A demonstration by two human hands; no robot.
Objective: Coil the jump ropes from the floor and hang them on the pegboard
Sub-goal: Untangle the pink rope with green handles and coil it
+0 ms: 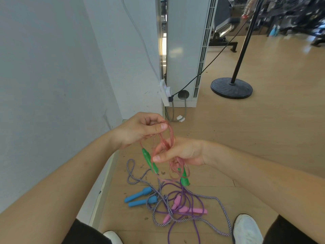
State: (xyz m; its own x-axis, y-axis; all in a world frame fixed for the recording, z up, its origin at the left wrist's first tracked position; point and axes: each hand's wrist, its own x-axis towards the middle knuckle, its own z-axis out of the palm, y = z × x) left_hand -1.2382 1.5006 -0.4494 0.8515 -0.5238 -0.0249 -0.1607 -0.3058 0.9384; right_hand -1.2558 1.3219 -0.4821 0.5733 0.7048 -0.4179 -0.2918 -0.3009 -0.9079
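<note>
Left hand [140,129] pinches the top loops of the pink clear-cord jump rope [164,140]; right hand [177,153] curls round its lower coils, green handles [148,160] dangling. 2 other ropes, blue-handled [137,197] and pink-handled [184,207], lie tangled on the wood floor [246,138] below.

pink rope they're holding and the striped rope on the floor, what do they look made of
The pink rope: likely soft plastic such as PVC; translucent and glossy, light shows through its loops. The striped rope: probably twisted cotton or nylon cord; purple and white strands wind round each other, surface looks matte.
</note>
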